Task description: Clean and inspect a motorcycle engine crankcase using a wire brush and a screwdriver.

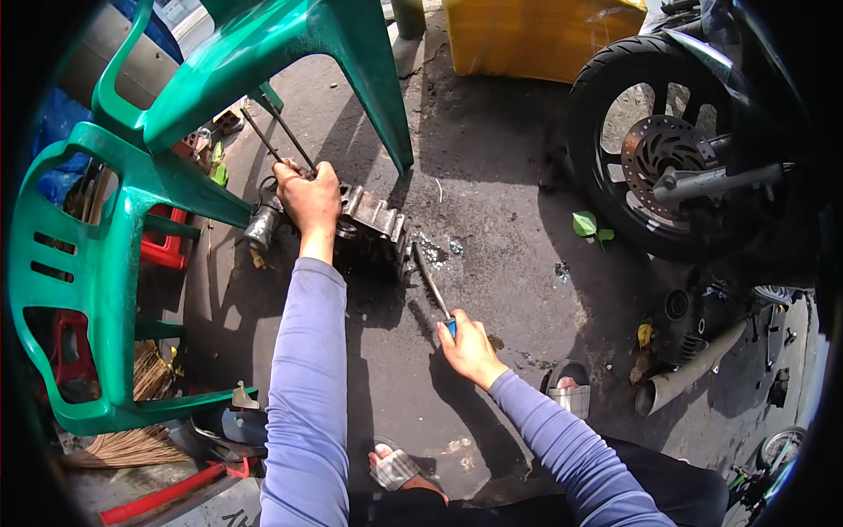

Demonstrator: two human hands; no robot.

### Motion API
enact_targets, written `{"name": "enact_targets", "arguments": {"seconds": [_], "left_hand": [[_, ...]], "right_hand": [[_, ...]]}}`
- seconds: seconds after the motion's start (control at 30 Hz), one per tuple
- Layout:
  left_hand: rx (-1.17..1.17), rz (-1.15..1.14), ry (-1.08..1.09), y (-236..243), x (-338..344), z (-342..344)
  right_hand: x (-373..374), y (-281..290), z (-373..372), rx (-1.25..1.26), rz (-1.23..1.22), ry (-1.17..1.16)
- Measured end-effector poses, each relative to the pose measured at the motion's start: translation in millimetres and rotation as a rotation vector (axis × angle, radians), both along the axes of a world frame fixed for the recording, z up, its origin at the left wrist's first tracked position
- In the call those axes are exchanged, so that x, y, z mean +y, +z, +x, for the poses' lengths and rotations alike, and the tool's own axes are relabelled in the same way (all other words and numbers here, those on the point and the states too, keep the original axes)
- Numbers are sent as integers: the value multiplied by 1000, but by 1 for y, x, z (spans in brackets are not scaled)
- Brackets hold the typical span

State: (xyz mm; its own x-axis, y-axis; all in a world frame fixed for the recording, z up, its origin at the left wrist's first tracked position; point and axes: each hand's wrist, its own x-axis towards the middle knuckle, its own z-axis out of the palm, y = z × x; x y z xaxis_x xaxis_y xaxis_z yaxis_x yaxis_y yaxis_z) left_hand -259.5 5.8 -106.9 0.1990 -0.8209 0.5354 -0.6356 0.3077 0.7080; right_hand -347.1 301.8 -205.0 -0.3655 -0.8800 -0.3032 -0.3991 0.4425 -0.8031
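Engine casing [376, 213], grey, ribbed and grimy, sits on dark ground [500, 281], near a green chair [167, 180]. The left hand [307, 193] curls its fingers around the casing's studs [285, 132]; the right hand [471, 351] closes on a blue-handled tool [429, 277], tip beside the casing's right end.

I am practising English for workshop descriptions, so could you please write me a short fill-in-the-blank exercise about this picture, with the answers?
1. The right hand holds a tool with a ____ handle.
2. Past the left hand extend ____ thin rods.
3. The motorcycle wheel is on the ____ side of the picture.
4. The leaves lying near that wheel are ____.

Missing words: blue; two; right; green.
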Motion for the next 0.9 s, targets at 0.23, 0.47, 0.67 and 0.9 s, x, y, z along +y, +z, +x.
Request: {"name": "enact_targets", "arguments": {"seconds": [0.23, 0.47, 0.67, 0.9], "left_hand": [[-16, -135, 4, 3, 13, 3], [124, -61, -52, -3, 9, 31], [244, -96, -154, -10, 3, 63], [318, 12, -225, -12, 18, 68]], "right_hand": [[-113, 110, -15, -798, 30, -142], [-18, 104, 39, -1290, 72, -289], [-35, 122, 24, -1502, 131, -170], [-111, 65, -33, -1190, -8, -598]]}}
